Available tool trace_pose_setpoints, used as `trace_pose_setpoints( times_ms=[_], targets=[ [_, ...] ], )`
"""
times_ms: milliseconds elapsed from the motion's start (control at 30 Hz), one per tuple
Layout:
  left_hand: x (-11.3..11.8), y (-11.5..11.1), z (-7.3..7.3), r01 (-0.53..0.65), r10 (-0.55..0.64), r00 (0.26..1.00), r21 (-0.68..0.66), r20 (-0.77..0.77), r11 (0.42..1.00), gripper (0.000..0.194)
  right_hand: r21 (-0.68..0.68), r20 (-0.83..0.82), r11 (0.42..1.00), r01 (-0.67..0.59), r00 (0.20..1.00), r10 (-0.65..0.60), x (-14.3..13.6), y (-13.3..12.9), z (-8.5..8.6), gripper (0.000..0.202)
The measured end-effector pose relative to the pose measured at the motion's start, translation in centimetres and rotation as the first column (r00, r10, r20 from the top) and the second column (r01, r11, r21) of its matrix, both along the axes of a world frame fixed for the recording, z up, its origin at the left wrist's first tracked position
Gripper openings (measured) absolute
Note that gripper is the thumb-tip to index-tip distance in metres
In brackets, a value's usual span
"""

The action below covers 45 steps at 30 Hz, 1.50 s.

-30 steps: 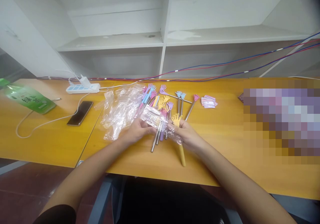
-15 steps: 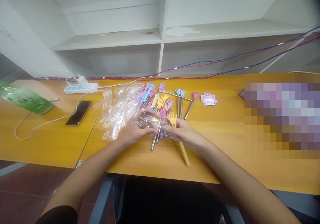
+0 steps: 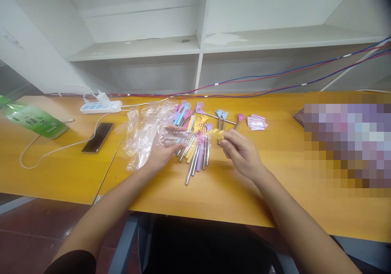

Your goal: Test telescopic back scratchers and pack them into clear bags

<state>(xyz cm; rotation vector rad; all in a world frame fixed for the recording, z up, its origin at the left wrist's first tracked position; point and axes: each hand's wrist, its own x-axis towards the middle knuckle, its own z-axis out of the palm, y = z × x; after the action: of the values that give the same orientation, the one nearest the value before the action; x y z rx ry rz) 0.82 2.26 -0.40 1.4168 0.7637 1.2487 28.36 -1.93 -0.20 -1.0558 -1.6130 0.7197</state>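
My left hand point(image 3: 161, 152) is closed, thumb and fingers pinching a clear plastic bag point(image 3: 177, 136) that stretches toward the right. My right hand point(image 3: 242, 154) grips a yellow back scratcher point(image 3: 216, 134) near its hand-shaped head, which points left at the bag's end. Whether the head is inside the bag is too blurred to tell. Below and behind both hands lies a pile of back scratchers point(image 3: 199, 160) with pink, blue, yellow and purple heads and metal rods. A heap of clear plastic bags point(image 3: 137, 137) touches the left side of this pile.
Small pink-and-white cards point(image 3: 257, 122) lie to the right of the pile. On the left are a phone point(image 3: 97, 138), a white power strip point(image 3: 100, 107) with cables, and a green bottle point(image 3: 36, 119) on its side. White shelves point(image 3: 134, 50) stand behind the table.
My right hand has moved right and slightly up, turning the yellow back scratcher from its slanted pose so its head points left. The left hand has shifted slightly left and up with the bag.
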Motion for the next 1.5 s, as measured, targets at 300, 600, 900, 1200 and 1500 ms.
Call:
trace_pose_setpoints(
  times_ms=[300,600,900,1200,1500],
  targets=[
    [0.3,-0.1,0.1,0.117,-0.101,0.977,-0.081,0.186,0.99,0.061,0.398,0.396,0.915,-0.062,0.911,-0.11,0.6,1.0,-0.7,0.052],
    [0.4,-0.3,0.5,0.125,-0.111,0.976,-0.065,0.187,0.99,0.059,0.431,0.387,0.897,-0.092,0.917,-0.092,0.9,1.2,-0.7,0.037],
    [0.1,0.3,-0.8,0.173,-0.175,0.974,0.029,0.145,0.985,0.053,0.435,0.321,0.892,-0.125,0.947,-0.024,0.6,0.8,0.0,0.013],
    [0.6,-0.5,-1.1,0.128,-0.123,0.991,-0.122,0.046,0.984,0.048,0.454,0.287,0.884,-0.112,0.957,-0.027,0.2,0.8,-0.8,0.015],
    [1.7,-1.4,-1.9,0.054,-0.045,0.998,-0.262,0.041,0.964,0.044,0.44,0.288,0.893,-0.096,0.957,-0.039,-1.8,0.0,-1.4,0.016]
  ],
)
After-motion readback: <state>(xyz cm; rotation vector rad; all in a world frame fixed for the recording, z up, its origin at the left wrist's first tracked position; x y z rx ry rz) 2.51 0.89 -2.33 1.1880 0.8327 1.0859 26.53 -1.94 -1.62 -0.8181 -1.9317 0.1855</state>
